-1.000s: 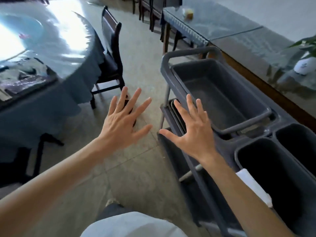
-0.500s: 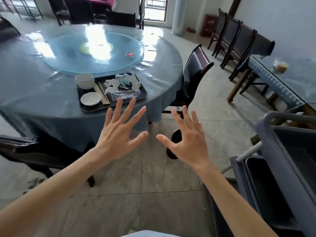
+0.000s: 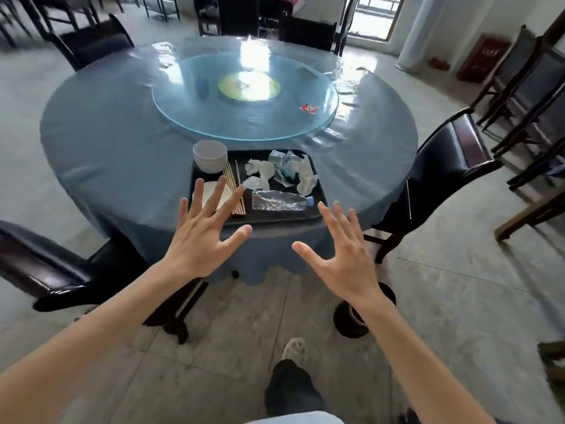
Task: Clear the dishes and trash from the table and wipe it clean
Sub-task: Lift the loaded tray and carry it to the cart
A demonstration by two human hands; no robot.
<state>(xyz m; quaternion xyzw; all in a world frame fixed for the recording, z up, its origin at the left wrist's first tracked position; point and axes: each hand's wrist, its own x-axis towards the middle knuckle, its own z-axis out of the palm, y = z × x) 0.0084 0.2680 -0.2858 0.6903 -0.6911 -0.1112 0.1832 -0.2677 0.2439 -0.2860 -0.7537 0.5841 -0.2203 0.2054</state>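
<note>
Both the left hand (image 3: 205, 240) and the right hand (image 3: 345, 255) are spreading their fingers wide, holding nothing. The tray (image 3: 318, 209) is sitting at the bench's near edge; a clumsy grab could tip it off.

Daylight enters from the window (image 3: 374, 16) beyond the desk (image 3: 122, 154). Strong white glare on the glass turntable (image 3: 189, 117) at desk centre and on the far plastic cover. Floor under the desk in shadow. Wide-angle bending at frame edges; chairs there slightly smeared.
</note>
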